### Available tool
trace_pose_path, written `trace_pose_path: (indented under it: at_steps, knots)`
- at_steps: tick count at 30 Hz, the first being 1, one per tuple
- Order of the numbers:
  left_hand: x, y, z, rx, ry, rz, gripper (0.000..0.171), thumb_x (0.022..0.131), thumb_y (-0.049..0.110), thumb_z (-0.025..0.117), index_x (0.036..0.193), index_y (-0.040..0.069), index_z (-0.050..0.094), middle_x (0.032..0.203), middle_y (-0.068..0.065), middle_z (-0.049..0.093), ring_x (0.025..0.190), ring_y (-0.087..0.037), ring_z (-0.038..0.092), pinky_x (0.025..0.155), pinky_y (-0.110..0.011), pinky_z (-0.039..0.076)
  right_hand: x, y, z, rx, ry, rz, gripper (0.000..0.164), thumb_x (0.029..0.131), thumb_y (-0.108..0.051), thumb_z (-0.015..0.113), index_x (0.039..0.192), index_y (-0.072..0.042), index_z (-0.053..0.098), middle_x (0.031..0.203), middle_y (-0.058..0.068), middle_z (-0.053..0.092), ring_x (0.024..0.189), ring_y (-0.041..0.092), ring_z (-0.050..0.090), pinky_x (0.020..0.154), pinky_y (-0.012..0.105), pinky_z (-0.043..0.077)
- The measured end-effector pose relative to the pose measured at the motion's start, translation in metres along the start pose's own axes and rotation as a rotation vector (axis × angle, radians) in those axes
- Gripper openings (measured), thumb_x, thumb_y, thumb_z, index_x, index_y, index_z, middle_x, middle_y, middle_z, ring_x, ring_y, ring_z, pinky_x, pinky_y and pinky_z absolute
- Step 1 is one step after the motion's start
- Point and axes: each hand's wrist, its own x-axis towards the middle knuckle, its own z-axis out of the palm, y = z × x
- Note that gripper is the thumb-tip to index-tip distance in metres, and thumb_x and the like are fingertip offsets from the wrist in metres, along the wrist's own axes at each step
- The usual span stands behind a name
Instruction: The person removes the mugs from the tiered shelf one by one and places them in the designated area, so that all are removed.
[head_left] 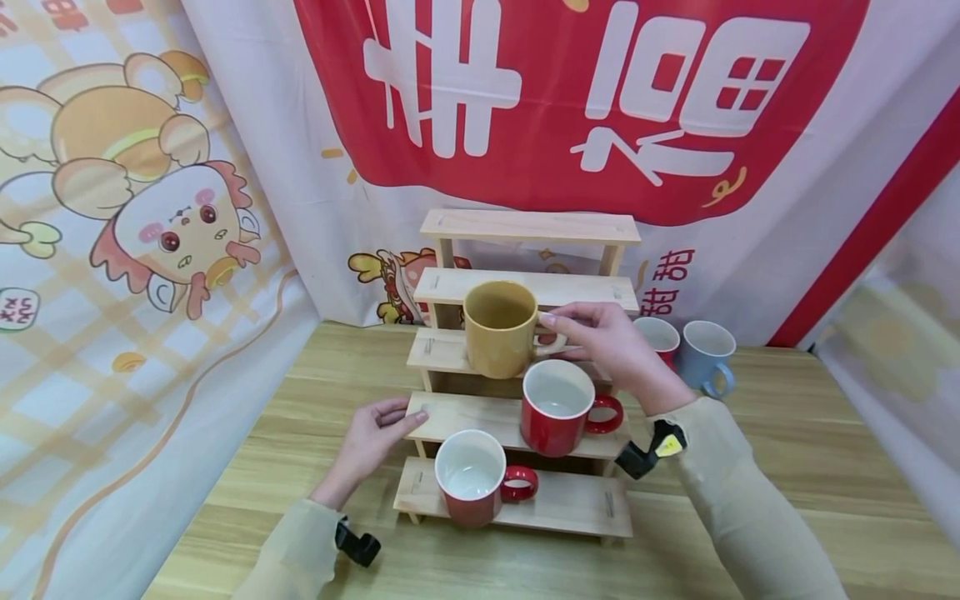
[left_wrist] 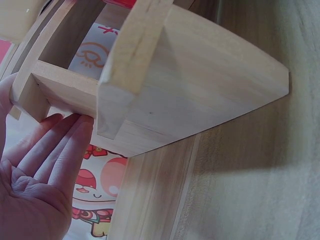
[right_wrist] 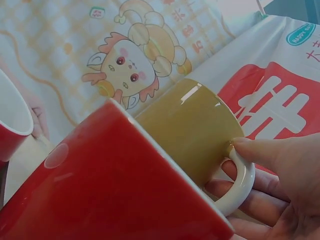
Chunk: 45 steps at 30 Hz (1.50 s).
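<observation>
A yellow mug [head_left: 501, 337] with a pale handle is at the third step of a wooden tiered shelf [head_left: 457, 414]. My right hand [head_left: 600, 337] grips that mug by its handle [right_wrist: 240, 187], thumb at the top of it. At the shelf's left end, my left hand [head_left: 381, 437] holds the edge of the second step from the front, thumb above and fingers [left_wrist: 65, 142] beneath the board. One red mug [head_left: 555, 421] with a white inside stands on that same step. Another red mug [head_left: 471, 483] stands on the lowest step. Both have their handles to the right.
Behind my right forearm, a light blue mug [head_left: 705, 354] and a partly hidden red mug [head_left: 657, 336] stand on the wood-grain table [head_left: 300, 467]. A printed cloth [head_left: 390, 200] hangs behind the shelf, and another patterned cloth [head_left: 135, 350] covers the left side.
</observation>
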Motion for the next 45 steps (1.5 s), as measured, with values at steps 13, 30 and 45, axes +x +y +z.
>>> trace_pose_path:
  at_steps: [13,30,45]
  knots:
    - [0.0,-0.002,0.0,0.005,0.005,-0.001,0.063,0.089,0.037,0.081,0.132,-0.005,0.062,0.124,-0.023,0.067,0.114,-0.034,0.066,0.094,-0.04,0.056,0.0,0.007,0.003,0.033,-0.009,-0.059,0.044,0.098,-0.04,0.069,0.126,-0.007,0.069,0.119,0.011,0.071,0.114,0.028,0.065,0.093,0.043,0.057]
    - [-0.01,0.021,0.002,0.019,0.005,-0.014,0.058,0.093,0.029,0.077,0.134,-0.008,0.058,0.127,-0.027,0.064,0.117,-0.038,0.063,0.097,-0.042,0.055,0.0,0.008,0.004,0.07,0.027,-0.101,0.04,0.099,-0.035,0.069,0.125,-0.004,0.068,0.118,0.014,0.071,0.108,0.028,0.068,0.088,0.04,0.059]
    - [0.002,0.0,0.001,0.009,0.003,-0.01,0.06,0.091,0.033,0.079,0.134,-0.005,0.06,0.127,-0.023,0.066,0.116,-0.035,0.064,0.096,-0.041,0.055,-0.017,-0.005,-0.012,0.104,0.093,-0.254,0.038,0.099,-0.03,0.07,0.125,-0.002,0.068,0.115,0.019,0.069,0.104,0.03,0.069,0.083,0.04,0.061]
